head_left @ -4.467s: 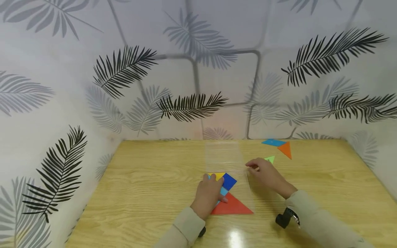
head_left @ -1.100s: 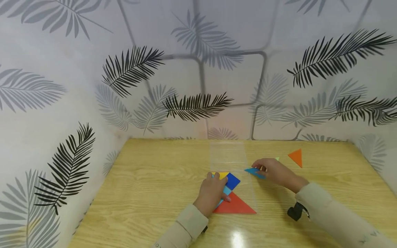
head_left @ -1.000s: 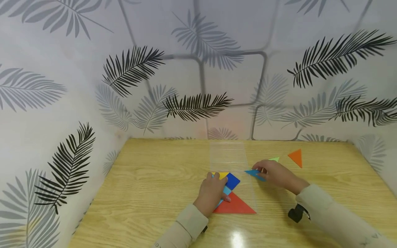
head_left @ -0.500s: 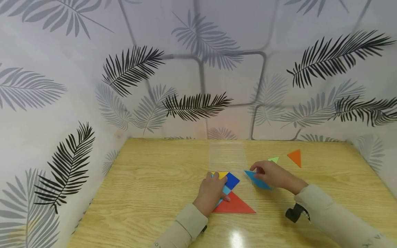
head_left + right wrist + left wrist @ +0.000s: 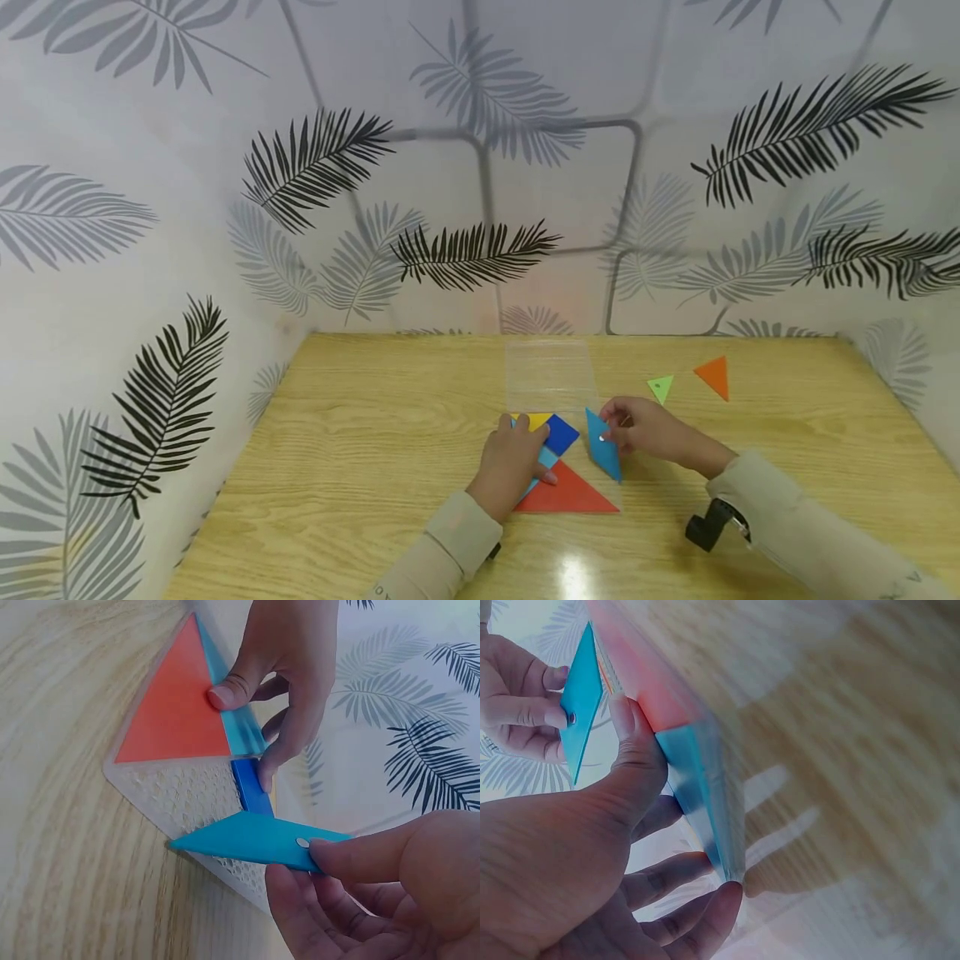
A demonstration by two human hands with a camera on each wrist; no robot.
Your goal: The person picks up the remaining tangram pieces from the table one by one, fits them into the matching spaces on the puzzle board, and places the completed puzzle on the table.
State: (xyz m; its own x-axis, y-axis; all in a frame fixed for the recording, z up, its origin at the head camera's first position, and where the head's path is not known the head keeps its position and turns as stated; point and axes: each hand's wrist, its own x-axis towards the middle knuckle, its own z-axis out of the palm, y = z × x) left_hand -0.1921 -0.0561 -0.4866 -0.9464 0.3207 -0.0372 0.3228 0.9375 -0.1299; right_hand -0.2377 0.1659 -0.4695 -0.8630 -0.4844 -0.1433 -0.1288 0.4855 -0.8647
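My right hand (image 5: 648, 429) pinches a blue tangram parallelogram (image 5: 598, 446) between thumb and fingers. The piece is tilted, just right of the dark blue square (image 5: 562, 435); a small round spot shows on it in the right wrist view. My left hand (image 5: 507, 462) rests over the pieces in a clear plastic tray (image 5: 180, 791), thumb on the large red triangle (image 5: 180, 705), fingers spread toward the far edge. A light blue piece (image 5: 240, 727) borders the red one. Some yellow (image 5: 536, 421) shows at the top, the rest hidden by the left hand.
A small green triangle (image 5: 661, 387) and an orange triangle (image 5: 715, 377) lie on the wooden table (image 5: 360, 433) beyond the right hand. A clear plastic panel (image 5: 551, 367) reaches toward the leaf-patterned wall covering (image 5: 480, 167) behind.
The right hand took the blue parallelogram from beside the orange triangle, brought it left and turned it steeper. The green triangle is now uncovered. The left hand stays on the pieces.
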